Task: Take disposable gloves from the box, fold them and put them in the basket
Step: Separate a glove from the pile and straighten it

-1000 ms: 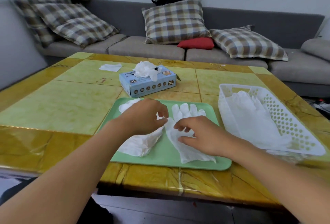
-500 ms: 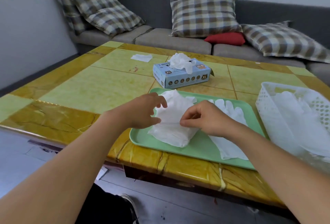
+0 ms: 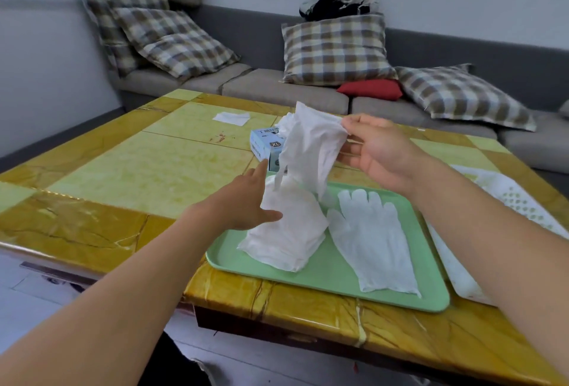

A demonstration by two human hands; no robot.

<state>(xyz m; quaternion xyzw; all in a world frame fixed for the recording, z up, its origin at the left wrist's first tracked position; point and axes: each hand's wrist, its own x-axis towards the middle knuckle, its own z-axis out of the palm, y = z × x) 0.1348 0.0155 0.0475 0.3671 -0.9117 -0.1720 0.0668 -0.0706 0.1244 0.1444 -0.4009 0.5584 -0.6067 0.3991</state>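
Your right hand [image 3: 380, 151] pinches a white glove [image 3: 311, 151] by its cuff, lifted at twelve o'clock over the green tray [image 3: 338, 281]; your left hand [image 3: 246, 201], fingers relaxed, touches the crumpled glove pile [image 3: 286, 231]; one flat glove [image 3: 375, 241] waits at three o'clock; the basket [image 3: 511, 198] holds some already; folding remains, I'd say.

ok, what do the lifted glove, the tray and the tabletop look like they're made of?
Lifted white disposable glove, pinched by the right hand: thin, matte, slightly see-through film; it hangs limp and creased, probably plastic or vinyl. Pale green rectangular tray: smooth moulded plastic, going by its rounded raised rim and even colour. Yellow-green tiled tabletop: glossy, veined amber border with reflections, so polished stone or a glazed imitation.
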